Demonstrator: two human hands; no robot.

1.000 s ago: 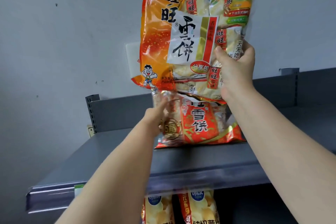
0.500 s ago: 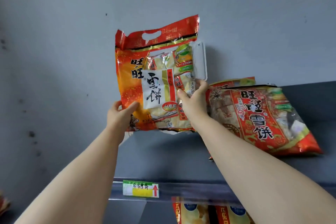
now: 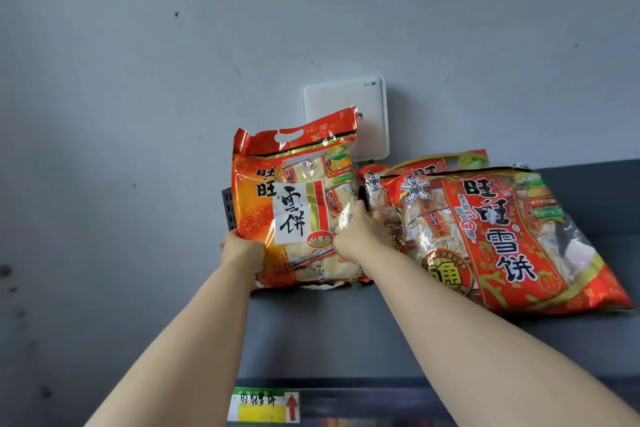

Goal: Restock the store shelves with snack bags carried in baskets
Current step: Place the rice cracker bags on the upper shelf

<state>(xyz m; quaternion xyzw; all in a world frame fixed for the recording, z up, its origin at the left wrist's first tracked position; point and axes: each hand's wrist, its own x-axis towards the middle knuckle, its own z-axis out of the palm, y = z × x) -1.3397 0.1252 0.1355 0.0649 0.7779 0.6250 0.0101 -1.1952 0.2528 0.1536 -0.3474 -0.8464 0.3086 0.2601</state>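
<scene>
While both hands are closed on it, the orange snack bag stands upright at the centre of the frame, on the rear of the grey shelf.

Left hand: fingers curled round the bag's lower left corner, gripping it.

Right hand: clasped on the bag's right edge at mid-height, fingers tucked out of sight behind the pack, in the gap between this bag and its neighbour.

Orange snack bag: between the two hands and above them. Long axis near vertical, red handle strip uppermost and tipped slightly to the right, printed face toward the camera, bottom edge on the shelf.

Red snack bag: right of centre, just beside the right hand, lying flat with its top toward the wall, over a second bag of which only the top shows.

White wall box: behind the upright bag's top.

Price label: lower centre, on the shelf's front edge.
</scene>
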